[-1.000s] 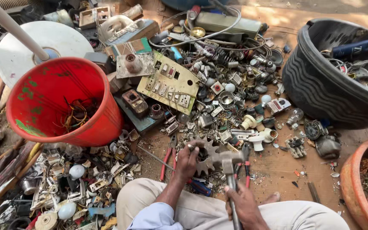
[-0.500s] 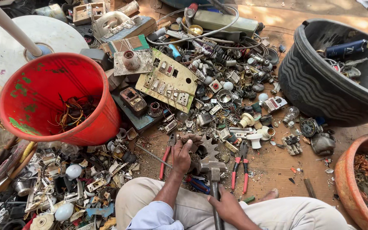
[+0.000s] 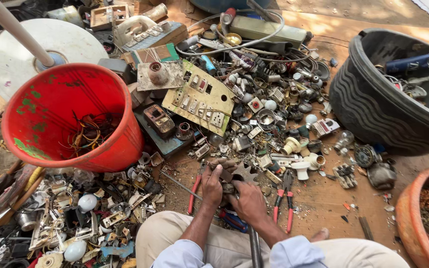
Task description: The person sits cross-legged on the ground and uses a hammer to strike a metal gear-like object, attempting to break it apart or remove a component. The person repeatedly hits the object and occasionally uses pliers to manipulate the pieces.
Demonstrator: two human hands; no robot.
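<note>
Between two hands (image 3: 232, 191), one metal part (image 3: 242, 173)

Sunlit bare dirt ground (image 3: 323, 198) strewn with scrap, between a red bucket (image 3: 55, 119) and black tub (image 3: 373, 109).

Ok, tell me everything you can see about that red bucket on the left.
The round red plastic bucket stands upright and open on the ground, left of the hands. Its walls are scuffed, with green paint patches inside and on the outer wall. A loose tangle of thin wires lies at the bottom. Scrap parts crowd its base, and a white disc-shaped base with a pole sits just behind it.
</note>
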